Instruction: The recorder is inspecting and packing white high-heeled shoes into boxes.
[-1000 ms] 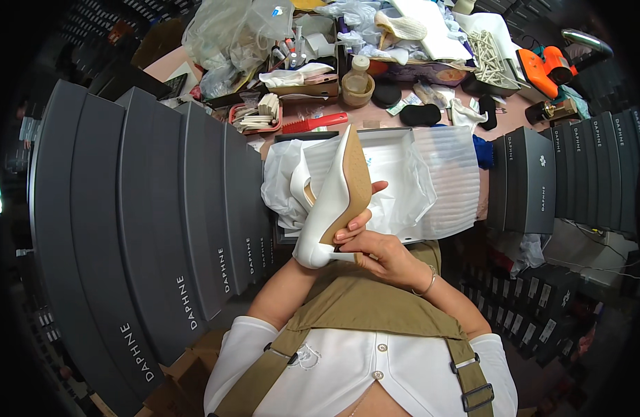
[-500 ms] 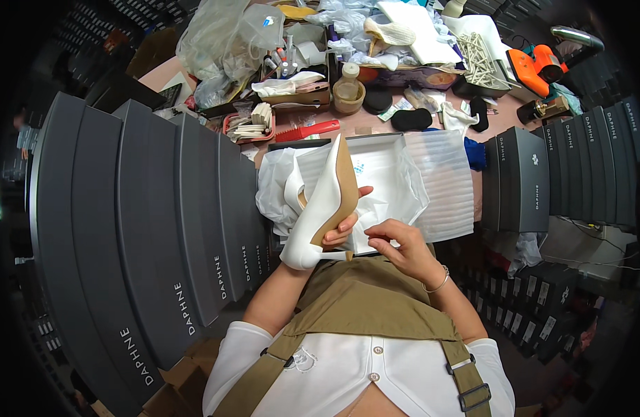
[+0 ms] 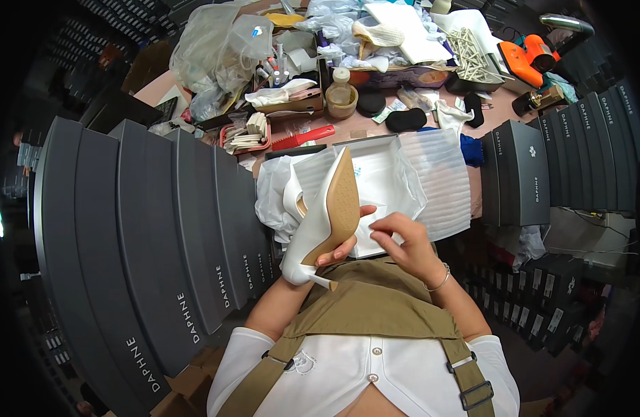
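My left hand [image 3: 339, 251] grips a white high-heeled pump [image 3: 307, 243] from behind, its fingertips showing along the tan sole. The pump stands tilted, pointed toe up and away, heel tip low near my apron. Beside it on the left shows a white curved piece with tan lining [image 3: 293, 194]; I cannot tell whether it is a second shoe. My right hand [image 3: 407, 247] hovers right of the sole, apart from it, fingers curled and thumb close to the forefinger in a pinch. Anything between those tips is too small to make out.
Behind the pump lies an open shoe box [image 3: 375, 142] with white paper and foam wrap [image 3: 441, 181]. Grey shoe boxes stand in rows left [image 3: 150, 229] and right [image 3: 518, 174]. A red comb [image 3: 302, 137], a jar [image 3: 341, 101], black pads [image 3: 405, 120] and cotton sticks [image 3: 469, 55] crowd the table.
The pump has tipped and turned in my left hand, its toe lower, its heel nearer me and more sole showing. My right hand has moved slightly right, away from the sole.
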Demonstrator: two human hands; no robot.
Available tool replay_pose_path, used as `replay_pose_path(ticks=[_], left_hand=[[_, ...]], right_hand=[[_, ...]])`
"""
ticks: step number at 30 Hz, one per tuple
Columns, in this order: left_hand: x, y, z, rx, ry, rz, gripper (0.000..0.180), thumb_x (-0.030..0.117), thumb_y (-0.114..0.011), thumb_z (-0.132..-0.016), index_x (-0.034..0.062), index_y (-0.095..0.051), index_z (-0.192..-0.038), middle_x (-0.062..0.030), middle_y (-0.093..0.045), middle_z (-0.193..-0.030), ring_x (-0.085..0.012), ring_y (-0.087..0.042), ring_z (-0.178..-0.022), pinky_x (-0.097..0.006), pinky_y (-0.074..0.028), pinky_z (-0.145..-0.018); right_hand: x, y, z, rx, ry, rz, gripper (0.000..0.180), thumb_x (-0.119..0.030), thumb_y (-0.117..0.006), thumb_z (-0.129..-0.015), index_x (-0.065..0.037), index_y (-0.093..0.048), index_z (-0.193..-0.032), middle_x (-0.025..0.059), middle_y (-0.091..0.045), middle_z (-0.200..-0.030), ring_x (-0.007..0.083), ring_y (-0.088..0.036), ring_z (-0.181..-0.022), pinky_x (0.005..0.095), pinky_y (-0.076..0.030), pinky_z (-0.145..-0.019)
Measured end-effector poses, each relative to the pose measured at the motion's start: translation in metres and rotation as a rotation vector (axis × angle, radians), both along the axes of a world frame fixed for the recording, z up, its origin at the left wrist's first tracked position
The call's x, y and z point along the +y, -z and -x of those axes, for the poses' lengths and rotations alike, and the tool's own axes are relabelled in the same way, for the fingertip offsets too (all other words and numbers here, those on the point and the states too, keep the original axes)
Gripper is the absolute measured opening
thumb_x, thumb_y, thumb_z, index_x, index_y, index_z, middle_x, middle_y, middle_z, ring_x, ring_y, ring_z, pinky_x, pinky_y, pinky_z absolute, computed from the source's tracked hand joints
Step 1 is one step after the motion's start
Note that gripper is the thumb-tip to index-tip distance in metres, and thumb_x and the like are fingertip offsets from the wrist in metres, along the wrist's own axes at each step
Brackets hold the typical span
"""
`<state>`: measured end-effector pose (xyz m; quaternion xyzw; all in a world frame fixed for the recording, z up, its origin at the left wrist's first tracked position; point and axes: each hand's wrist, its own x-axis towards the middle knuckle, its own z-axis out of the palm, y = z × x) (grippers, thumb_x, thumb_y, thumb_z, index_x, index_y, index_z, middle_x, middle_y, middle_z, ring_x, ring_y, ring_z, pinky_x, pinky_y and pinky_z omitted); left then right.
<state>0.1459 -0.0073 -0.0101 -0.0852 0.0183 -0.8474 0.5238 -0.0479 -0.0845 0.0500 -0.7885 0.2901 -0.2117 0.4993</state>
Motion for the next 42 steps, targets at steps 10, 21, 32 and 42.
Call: replay_pose_path(ticks=[10, 21, 32, 42], left_hand=[[-0.005, -0.011, 0.014, -0.487, 0.200, 0.031, 0.057, 0.041, -0.053, -0.093, -0.0013, -0.040, -0.129, -0.0251, -0.057, -0.083, -0.0208, -0.050, -0.037, -0.022, -0.036, -0.027], [0.046, 0.042, -0.002, -0.371, -0.140, -0.309, 0.078, 0.065, -0.034, -0.091, -0.0002, -0.043, -0.134, -0.0205, -0.040, -0.141, -0.0373, -0.038, -0.130, -0.054, -0.030, -0.107], [0.009, 0.058, -0.012, -0.971, -0.172, -0.354, 0.044, 0.035, -0.055, -0.094, -0.0012, -0.051, -0.120, -0.0104, -0.060, -0.112, -0.0178, -0.059, -0.103, -0.032, -0.049, -0.089], [0.008, 0.051, -0.018, -1.033, -0.130, -0.371, 0.045, 0.037, -0.050, -0.096, -0.0011, -0.052, -0.120, -0.0108, -0.062, -0.110, -0.0164, -0.061, -0.099, -0.030, -0.051, -0.086]], right_hand=[[-0.023, 0.012, -0.027, -0.381, 0.054, -0.722, 0.061, -0.036, -0.053, -0.094, -0.006, -0.030, -0.142, 0.0135, -0.060, -0.108, 0.0199, -0.058, -0.102, 0.0319, -0.046, -0.088], [-0.043, 0.058, 0.005, -0.652, 0.495, -1.010, 0.046, -0.040, -0.049, -0.097, -0.005, -0.044, -0.126, 0.0043, -0.056, -0.110, 0.0122, -0.056, -0.098, 0.0295, -0.048, -0.087], [-0.019, 0.028, -0.005, -0.721, 0.529, -0.875, 0.040, -0.035, -0.056, -0.094, -0.003, -0.049, -0.117, 0.0040, -0.057, -0.105, 0.0114, -0.056, -0.095, 0.0275, -0.047, -0.086], [-0.018, 0.043, 0.003, -0.696, 0.525, -1.026, 0.039, -0.041, -0.055, -0.094, -0.004, -0.054, -0.108, 0.0044, -0.060, -0.099, 0.0121, -0.059, -0.091, 0.0290, -0.049, -0.082]])
